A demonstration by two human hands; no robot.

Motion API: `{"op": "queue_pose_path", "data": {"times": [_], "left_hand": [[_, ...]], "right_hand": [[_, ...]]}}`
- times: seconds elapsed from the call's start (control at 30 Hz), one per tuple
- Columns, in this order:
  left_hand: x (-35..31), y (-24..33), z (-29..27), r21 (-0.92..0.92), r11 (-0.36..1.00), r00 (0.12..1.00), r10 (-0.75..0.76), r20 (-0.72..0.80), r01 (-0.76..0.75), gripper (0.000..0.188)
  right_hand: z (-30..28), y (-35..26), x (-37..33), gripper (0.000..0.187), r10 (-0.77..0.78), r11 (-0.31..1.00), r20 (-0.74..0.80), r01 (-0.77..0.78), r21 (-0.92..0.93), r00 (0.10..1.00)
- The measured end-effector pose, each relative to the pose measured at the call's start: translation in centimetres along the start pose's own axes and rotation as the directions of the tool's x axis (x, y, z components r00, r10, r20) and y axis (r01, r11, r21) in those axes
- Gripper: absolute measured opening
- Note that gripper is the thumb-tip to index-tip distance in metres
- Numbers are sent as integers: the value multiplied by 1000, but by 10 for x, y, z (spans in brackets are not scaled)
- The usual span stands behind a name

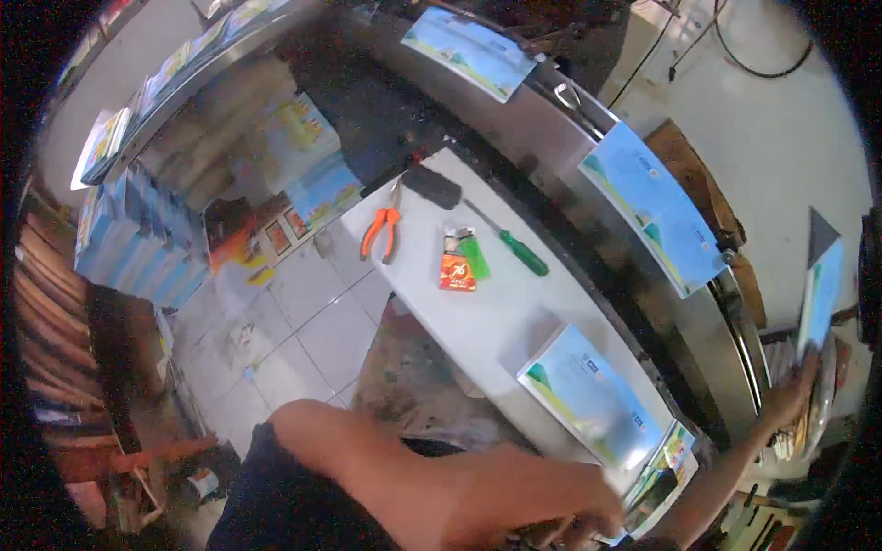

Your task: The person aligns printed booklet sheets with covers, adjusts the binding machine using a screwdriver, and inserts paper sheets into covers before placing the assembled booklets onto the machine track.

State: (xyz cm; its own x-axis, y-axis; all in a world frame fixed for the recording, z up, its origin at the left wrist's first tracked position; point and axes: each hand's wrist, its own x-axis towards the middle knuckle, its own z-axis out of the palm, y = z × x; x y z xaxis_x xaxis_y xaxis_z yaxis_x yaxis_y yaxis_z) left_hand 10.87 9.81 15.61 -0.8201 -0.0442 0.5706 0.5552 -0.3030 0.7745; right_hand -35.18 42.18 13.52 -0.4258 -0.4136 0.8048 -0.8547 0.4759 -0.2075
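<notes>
Out to the far right, my right hand (792, 400) grips a thin blue printed booklet (819, 289) by its lower end, holding it up beside the machine. My left hand (583, 510) is low at the bottom edge, next to some colourful printed booklets (669, 468) at the near end of the white table. Its fingers are mostly hidden, so I cannot see if they hold anything. Just beyond it lies a stack of blue booklets (588, 395) on the white table (459, 340). Two blue covers, a double one (652, 207) and a farther one (470, 50), rest along the metal rail.
On the table lie orange-handled pliers (379, 234), a dark block (432, 186), a green screwdriver (522, 252), a red packet (457, 274) and a green lighter (475, 258). Tall booklet stacks (138, 239) stand at the left. The long metal rail (551, 129) borders the table's far side.
</notes>
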Motion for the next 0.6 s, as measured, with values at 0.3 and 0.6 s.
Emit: {"op": "queue_pose_path", "data": {"times": [0.3, 0.6], "left_hand": [[-58, -123, -81, 542, 758, 832, 0, -555, 362, 43], [-74, -178, -103, 637, 546, 774, -34, -633, 545, 38]], "right_hand": [[60, -3, -113, 51, 6, 931, 430, 151, -332, 903], [62, -227, -141, 79, 39, 998, 806, -63, -2, 591]]}}
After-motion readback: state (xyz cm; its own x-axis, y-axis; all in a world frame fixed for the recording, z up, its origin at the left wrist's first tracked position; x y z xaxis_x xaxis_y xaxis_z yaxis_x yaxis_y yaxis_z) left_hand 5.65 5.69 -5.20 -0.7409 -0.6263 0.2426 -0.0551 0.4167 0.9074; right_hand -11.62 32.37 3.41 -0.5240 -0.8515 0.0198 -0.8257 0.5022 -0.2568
